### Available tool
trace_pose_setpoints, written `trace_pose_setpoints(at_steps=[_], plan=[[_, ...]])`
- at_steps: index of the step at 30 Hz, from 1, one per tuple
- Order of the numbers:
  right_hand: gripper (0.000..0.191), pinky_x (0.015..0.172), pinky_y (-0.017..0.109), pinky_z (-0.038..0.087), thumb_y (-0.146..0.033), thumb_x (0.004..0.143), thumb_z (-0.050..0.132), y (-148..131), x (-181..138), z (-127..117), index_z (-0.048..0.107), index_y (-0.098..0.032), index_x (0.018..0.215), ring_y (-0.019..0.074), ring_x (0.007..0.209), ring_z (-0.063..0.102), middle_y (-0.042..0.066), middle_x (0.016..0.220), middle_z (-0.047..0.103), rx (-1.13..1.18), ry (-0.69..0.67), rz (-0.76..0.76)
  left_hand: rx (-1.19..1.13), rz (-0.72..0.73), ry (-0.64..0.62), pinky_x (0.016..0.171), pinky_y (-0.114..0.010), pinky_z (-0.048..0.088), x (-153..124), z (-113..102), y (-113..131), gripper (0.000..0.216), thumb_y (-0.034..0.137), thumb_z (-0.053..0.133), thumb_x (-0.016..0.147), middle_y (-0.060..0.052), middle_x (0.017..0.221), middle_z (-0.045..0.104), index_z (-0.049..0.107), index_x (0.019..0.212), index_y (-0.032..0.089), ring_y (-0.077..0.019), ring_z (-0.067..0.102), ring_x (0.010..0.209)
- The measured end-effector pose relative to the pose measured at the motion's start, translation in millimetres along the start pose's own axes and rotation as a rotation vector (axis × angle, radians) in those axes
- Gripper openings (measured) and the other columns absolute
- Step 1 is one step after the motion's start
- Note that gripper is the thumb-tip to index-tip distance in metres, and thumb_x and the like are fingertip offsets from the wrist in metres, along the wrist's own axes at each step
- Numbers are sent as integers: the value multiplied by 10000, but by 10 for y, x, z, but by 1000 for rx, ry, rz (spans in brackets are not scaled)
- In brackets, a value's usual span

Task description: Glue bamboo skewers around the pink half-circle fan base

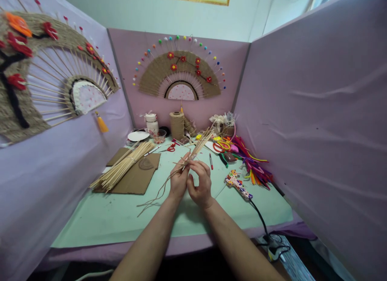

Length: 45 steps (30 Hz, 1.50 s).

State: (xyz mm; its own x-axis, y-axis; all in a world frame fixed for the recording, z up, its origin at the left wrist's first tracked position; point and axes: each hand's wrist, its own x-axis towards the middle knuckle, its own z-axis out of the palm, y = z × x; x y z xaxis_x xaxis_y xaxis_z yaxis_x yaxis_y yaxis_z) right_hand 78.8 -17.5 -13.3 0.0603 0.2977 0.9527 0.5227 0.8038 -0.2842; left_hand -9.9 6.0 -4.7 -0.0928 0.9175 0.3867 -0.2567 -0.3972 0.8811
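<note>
My left hand (179, 181) is closed around the lower end of a fanned bundle of thin bamboo sticks (203, 140), which points up and away from me. Brown twine (161, 189) runs across the sticks, and its loose ends trail down left over the table. My right hand (200, 183) is closed beside it, fingertips bent onto the lower end of the sticks and the thumb curled in. The exact spot that the fingertips pinch is partly hidden.
Another bamboo bundle (127, 165) lies on cardboard (148, 180) at left. A patterned glue gun (238, 185) with a black cord rests at right, near pipe cleaners (254, 166). Red scissors (171, 148), a marker (211, 161) and a twine spool (177, 125) stand farther back. Decorated fans (148, 77) hang on the partitions.
</note>
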Motion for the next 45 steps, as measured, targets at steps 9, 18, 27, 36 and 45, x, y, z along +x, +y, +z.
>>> trace_pose_setpoints(at_steps=[9, 18, 27, 36, 45], plan=[[423, 943, 504, 500, -80, 793, 519, -18, -23, -14, 549, -251, 1179, 252, 1146, 568, 72, 1166, 680, 3, -27, 5, 33, 31, 11, 1091, -384, 387, -15, -4, 6, 386, 340, 648, 813, -97, 1310, 627, 670, 1172, 200, -241, 568, 1222], [421, 942, 489, 502, -45, 779, 523, -21, -17, -23, 560, -238, 1151, 243, 1157, 555, 74, 1176, 683, 29, -42, -18, 75, 77, 25, 1092, -378, 384, -17, -8, 0, 373, 314, 615, 838, -95, 1315, 623, 660, 1188, 194, -228, 563, 1225], [405, 931, 493, 507, -55, 788, 511, -30, -18, -34, 567, -258, 1134, 242, 1137, 577, 58, 1160, 695, 43, -41, -7, 92, 72, 30, 1098, -395, 374, -17, -24, -22, 395, 336, 628, 825, -99, 1319, 620, 654, 1195, 198, -242, 556, 1234], [387, 916, 497, 515, -73, 800, 506, -38, -19, -38, 565, -262, 1132, 246, 1115, 588, 62, 1139, 699, 42, -63, -8, 108, 111, 26, 1100, -402, 368, -8, -54, -97, 423, 350, 634, 817, -100, 1334, 607, 643, 1217, 212, -249, 546, 1240], [429, 954, 465, 499, -241, 823, 590, 64, -78, 73, 472, -213, 1235, 253, 1204, 533, 142, 1286, 538, 217, 83, 321, 308, 318, 66, 1125, -421, 330, -31, -43, -2, 365, 346, 575, 874, -69, 1322, 617, 650, 1222, 264, -243, 516, 1274]])
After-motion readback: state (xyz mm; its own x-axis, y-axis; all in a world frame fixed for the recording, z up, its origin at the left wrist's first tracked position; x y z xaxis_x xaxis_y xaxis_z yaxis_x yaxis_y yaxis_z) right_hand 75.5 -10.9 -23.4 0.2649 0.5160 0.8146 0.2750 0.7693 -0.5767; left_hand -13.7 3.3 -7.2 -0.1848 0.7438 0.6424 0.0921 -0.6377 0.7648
